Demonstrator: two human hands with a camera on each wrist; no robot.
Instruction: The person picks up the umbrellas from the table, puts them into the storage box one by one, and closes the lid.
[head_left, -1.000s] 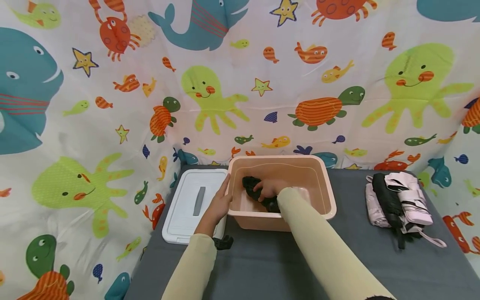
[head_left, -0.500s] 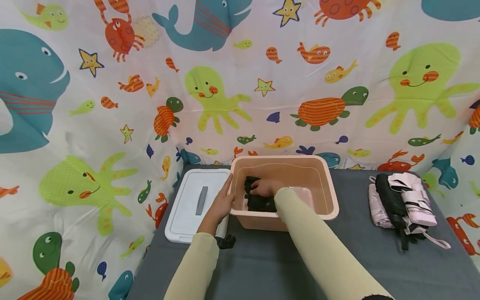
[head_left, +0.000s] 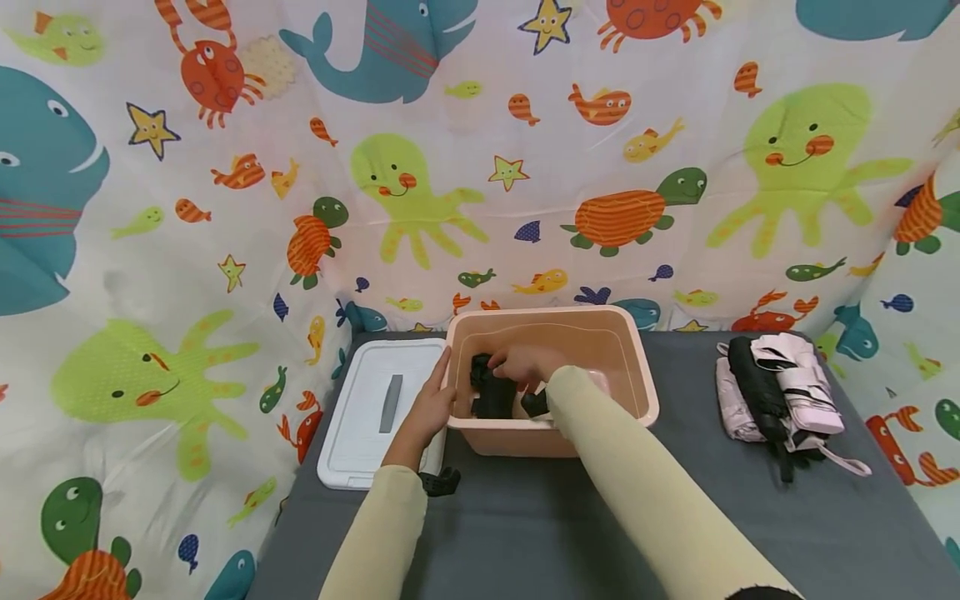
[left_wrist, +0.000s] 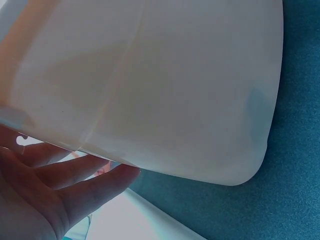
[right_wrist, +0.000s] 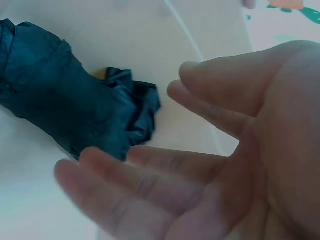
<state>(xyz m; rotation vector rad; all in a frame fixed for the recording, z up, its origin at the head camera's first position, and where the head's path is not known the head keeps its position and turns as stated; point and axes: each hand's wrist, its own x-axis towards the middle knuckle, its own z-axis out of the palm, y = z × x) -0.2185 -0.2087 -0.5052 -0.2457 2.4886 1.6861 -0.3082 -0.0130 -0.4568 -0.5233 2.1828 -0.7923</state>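
The black folded umbrella point(head_left: 492, 390) lies inside the pink tub point(head_left: 637, 367), just beneath the right hand point(head_left: 525, 365), whose relaxed fingers hover over it, gripping nothing. The left hand point(head_left: 429, 408) rests flat-fingered against the tub's outer wall.

Black folded umbrella point(head_left: 492, 392) lying inside pink tub point(head_left: 630, 350), near left wall.

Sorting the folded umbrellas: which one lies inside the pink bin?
The black umbrella under the right hand; the others, pink and black, lie on the grey table at right.
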